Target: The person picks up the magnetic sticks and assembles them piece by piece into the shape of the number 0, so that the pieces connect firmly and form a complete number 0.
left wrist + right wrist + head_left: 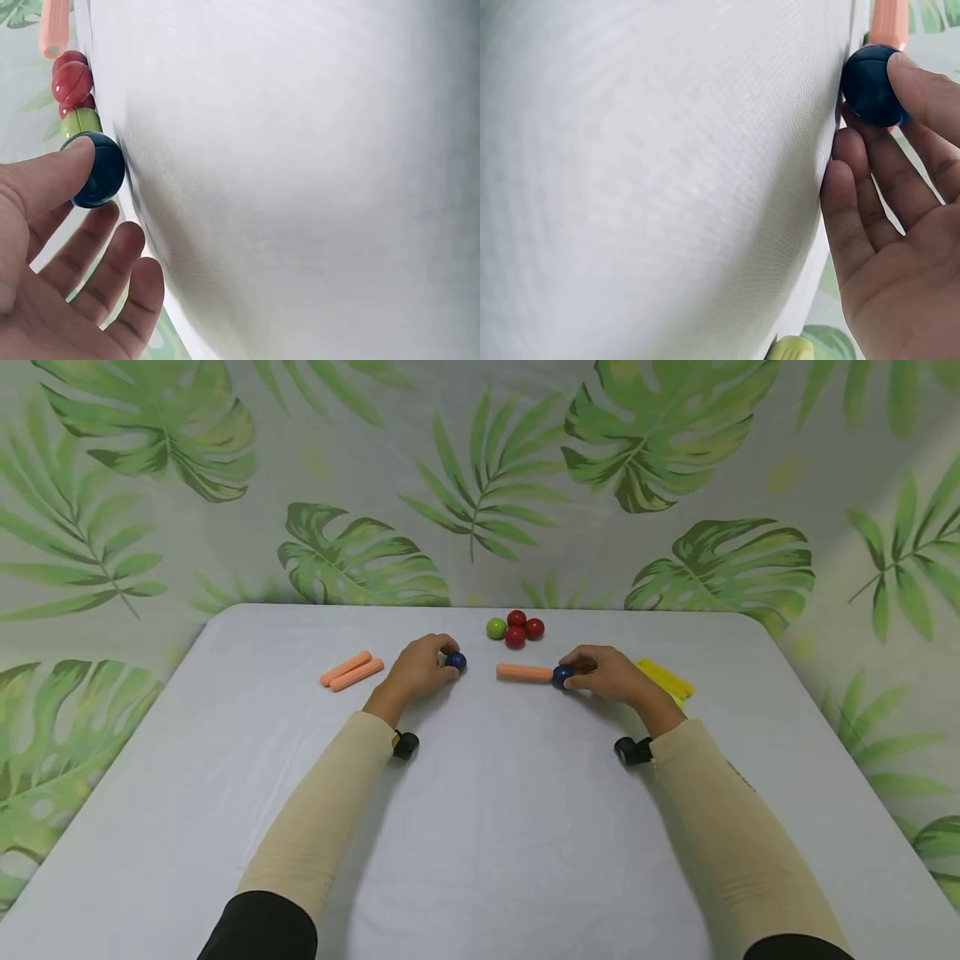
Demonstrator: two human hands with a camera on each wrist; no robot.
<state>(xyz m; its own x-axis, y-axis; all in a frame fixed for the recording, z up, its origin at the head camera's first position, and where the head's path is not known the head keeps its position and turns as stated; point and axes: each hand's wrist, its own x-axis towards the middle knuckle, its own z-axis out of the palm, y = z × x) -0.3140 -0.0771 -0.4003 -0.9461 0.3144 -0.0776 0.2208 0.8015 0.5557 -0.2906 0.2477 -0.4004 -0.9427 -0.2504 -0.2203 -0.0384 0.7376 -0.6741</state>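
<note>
The right hand (915, 262) holds a glossy dark blue ball (870, 86), its thumb (926, 90) laid against the surface and the other fingers bent. To the left of the ball an orange stick (889, 22) extends, its end meeting the ball's outline. White cloth (645, 180) spreads on the near side, with a soft shadow beside the fingers. Over to the right shows the end of a yellow-green piece (791, 349); leaf-patterned fabric (930, 15) stands on the far side.

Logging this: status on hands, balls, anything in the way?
Left hand pinches blue ball. Right hand pinches second blue ball, at right end of orange stick. Red balls, green ball beyond, seemingly not blocking.
</note>
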